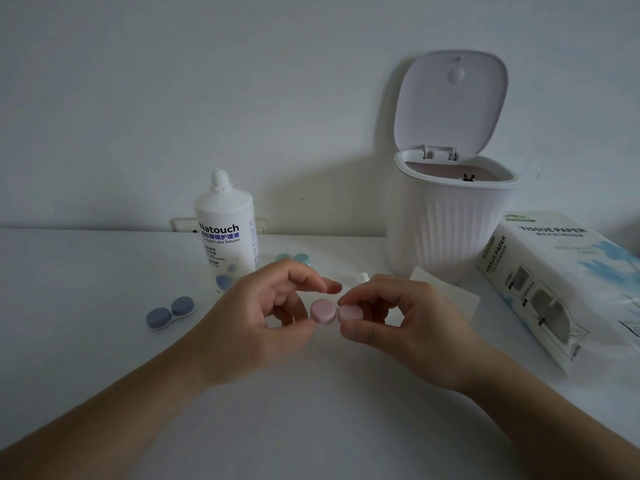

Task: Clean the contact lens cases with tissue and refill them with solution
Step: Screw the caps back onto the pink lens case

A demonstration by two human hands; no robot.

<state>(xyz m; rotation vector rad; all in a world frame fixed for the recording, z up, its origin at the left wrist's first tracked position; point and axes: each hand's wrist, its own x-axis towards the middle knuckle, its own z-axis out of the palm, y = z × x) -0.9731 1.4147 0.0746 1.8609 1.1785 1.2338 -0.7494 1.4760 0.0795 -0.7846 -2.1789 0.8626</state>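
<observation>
Over the middle of the white table [86, 358], both hands hold a pink lens case [335, 313] just above the surface. The left hand [258, 320] pinches the case's left cap between thumb and curled fingers, and the right hand [398, 323] pinches the right cap the same way, so the fingers hide most of the case's body.

At nine o'clock from the hands lies a blue-grey lens case [169, 312], closed, well apart from them. At eleven o'clock stands the solution bottle [225, 230], its cap off. Just right of the bottle's foot, a teal lens case [293, 258] shows partly behind the left fingers. A small white cap [363, 277] peeks over the right knuckles at twelve. A sheet of tissue [446, 296] lies flat at two o'clock, partly covered by the right hand. Behind it stands a ribbed white bin [446, 233] with its lid up, and at three o'clock lies the tissue paper pack [568, 282].
</observation>
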